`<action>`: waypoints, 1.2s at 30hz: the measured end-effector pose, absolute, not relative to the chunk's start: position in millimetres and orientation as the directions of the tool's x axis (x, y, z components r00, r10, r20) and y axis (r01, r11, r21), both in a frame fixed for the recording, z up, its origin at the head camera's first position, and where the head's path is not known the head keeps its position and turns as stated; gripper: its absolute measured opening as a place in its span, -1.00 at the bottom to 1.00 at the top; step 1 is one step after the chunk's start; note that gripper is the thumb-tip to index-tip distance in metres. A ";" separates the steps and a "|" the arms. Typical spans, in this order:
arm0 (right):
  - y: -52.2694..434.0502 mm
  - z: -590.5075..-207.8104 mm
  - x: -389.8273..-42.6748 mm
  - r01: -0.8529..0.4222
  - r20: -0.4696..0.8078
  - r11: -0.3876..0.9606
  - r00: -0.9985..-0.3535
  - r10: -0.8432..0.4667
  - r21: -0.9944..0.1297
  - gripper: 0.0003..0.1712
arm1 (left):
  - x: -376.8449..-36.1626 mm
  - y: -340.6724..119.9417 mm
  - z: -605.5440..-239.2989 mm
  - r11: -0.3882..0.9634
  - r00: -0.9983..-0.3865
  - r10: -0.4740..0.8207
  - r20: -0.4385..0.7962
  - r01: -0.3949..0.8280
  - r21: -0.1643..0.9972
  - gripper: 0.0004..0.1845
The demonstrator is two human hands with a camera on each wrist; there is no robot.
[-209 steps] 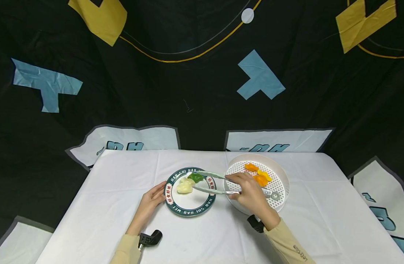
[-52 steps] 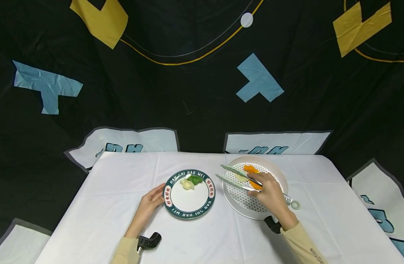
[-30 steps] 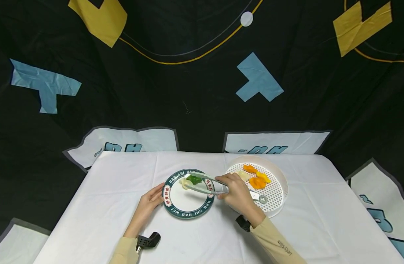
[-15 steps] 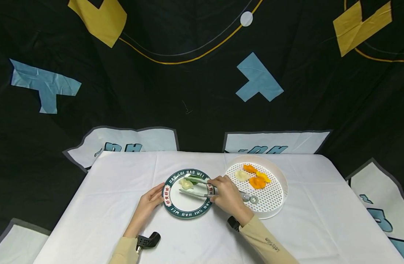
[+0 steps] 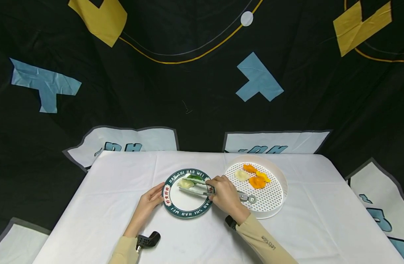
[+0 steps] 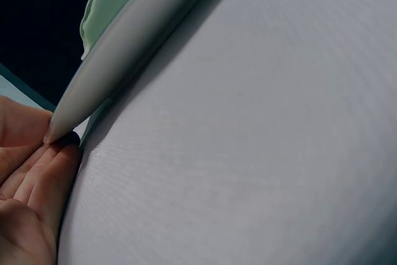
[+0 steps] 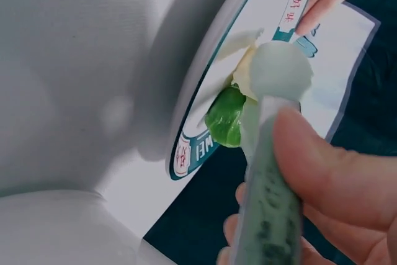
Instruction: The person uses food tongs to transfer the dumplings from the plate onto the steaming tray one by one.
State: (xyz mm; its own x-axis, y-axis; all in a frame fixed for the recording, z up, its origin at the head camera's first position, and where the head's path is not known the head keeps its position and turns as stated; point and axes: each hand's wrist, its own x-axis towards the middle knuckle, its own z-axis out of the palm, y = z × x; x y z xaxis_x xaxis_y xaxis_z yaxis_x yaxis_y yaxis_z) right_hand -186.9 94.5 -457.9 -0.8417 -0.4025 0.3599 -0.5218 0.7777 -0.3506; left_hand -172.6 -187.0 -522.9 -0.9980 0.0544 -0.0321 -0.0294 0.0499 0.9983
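My left hand (image 5: 149, 203) pinches the left rim of a white plate (image 5: 185, 205) with a dark green lettered border; the left wrist view shows the thumb above the edge and fingers beneath. My right hand (image 5: 226, 194) grips metal tongs (image 5: 244, 197) with pale green tips, thumb along one arm in the right wrist view. The tips reach over the plate, around a pale yellow, dumpling-like piece (image 5: 185, 183). Whether they press on it I cannot tell. A glossy green piece (image 7: 226, 118) lies against it, partly hidden by the tongs.
Right of the plate stands a round white steamer tray (image 5: 268, 201) with a perforated base. On it lie a pale piece (image 5: 242, 175), orange pieces (image 5: 257, 182) and a yellow piece (image 5: 264, 176). A white cloth covers the table (image 5: 188, 242); a dark curtain (image 5: 202, 91) hangs behind.
A pale piece has gone from the plate to the steamer tray. The tongs have swung back left over the plate, and their tips have drawn closer around the remaining pale piece. The left hand stays put.
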 end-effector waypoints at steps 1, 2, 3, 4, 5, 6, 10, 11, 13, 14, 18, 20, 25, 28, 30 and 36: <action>94.6 -458.5 -186.9 -0.526 0.369 0.776 -0.837 -0.403 -0.346 -0.48 | -172.7 -186.8 -523.0 0.050 -0.998 0.054 -0.031 -0.028 0.998 -0.42; 94.9 -458.9 -186.6 -0.531 0.378 0.773 -0.833 -0.404 -0.346 -0.49 | -172.8 -186.7 -523.0 0.051 -0.998 0.055 -0.031 -0.028 0.998 -0.42; 95.5 -459.6 -186.4 -0.535 0.386 0.770 -0.830 -0.402 -0.347 -0.50 | -172.7 -186.5 -522.9 0.049 -0.998 0.056 -0.032 -0.029 0.998 -0.42; 96.2 -459.9 -186.0 -0.537 0.393 0.767 -0.828 -0.400 -0.351 -0.52 | -172.7 -186.4 -523.0 0.052 -0.998 0.056 -0.033 -0.030 0.998 -0.42; 97.1 -460.0 -185.3 -0.539 0.400 0.763 -0.826 -0.396 -0.357 -0.53 | -172.6 -186.2 -523.1 0.046 -0.998 0.055 -0.037 -0.034 0.998 -0.42; 98.3 -459.9 -184.6 -0.541 0.407 0.758 -0.824 -0.394 -0.363 -0.54 | -172.5 -186.1 -523.1 0.049 -0.998 0.056 -0.037 -0.034 0.998 -0.42; 105.6 -455.8 -181.9 -0.538 0.429 0.744 -0.825 -0.368 -0.396 -0.55 | -171.5 -185.9 -522.9 0.052 -0.997 0.059 -0.046 -0.043 0.998 -0.42; 108.1 -454.1 -181.4 -0.538 0.435 0.740 -0.824 -0.362 -0.404 -0.54 | -171.2 -185.9 -522.7 0.051 -0.997 0.060 -0.047 -0.044 0.998 -0.42; 114.0 -449.9 -180.3 -0.540 0.451 0.729 -0.822 -0.349 -0.420 -0.54 | -170.6 -186.0 -522.2 0.052 -0.997 0.064 -0.046 -0.043 0.998 -0.42; 117.3 -447.9 -179.8 -0.540 0.459 0.727 -0.820 -0.342 -0.424 -0.53 | -170.3 -186.1 -521.9 0.050 -0.997 0.066 -0.045 -0.041 0.998 -0.42; 132.3 -439.9 -177.8 -0.541 0.483 0.720 -0.815 -0.321 -0.435 -0.53 | -169.3 -186.7 -520.9 0.050 -0.996 0.073 -0.043 -0.039 0.998 -0.42; 140.7 -436.8 -176.9 -0.536 0.488 0.722 -0.816 -0.310 -0.438 -0.53 | -169.1 -186.8 -520.4 0.055 -0.996 0.073 -0.041 -0.037 0.998 -0.42; 163.5 -429.9 -173.4 -0.500 0.480 0.738 -0.835 -0.271 -0.453 -0.50 | -169.5 -186.8 -519.7 0.059 -0.996 0.075 -0.042 -0.037 0.998 -0.42; 177.6 -427.8 -171.5 -0.474 0.473 0.752 -0.846 -0.245 -0.458 -0.48 | -170.2 -186.7 -520.0 0.063 -0.997 0.071 -0.043 -0.039 0.997 -0.42; 186.3 -427.1 -170.1 -0.456 0.467 0.759 -0.854 -0.228 -0.464 -0.48 | -170.5 -186.6 -520.3 0.062 -0.997 0.065 -0.043 -0.039 0.997 -0.42; 205.9 -428.4 -166.9 -0.418 0.460 0.787 -0.866 -0.196 -0.454 -0.47 | -170.4 -186.4 -520.6 0.061 -0.998 0.057 -0.041 -0.037 0.997 -0.42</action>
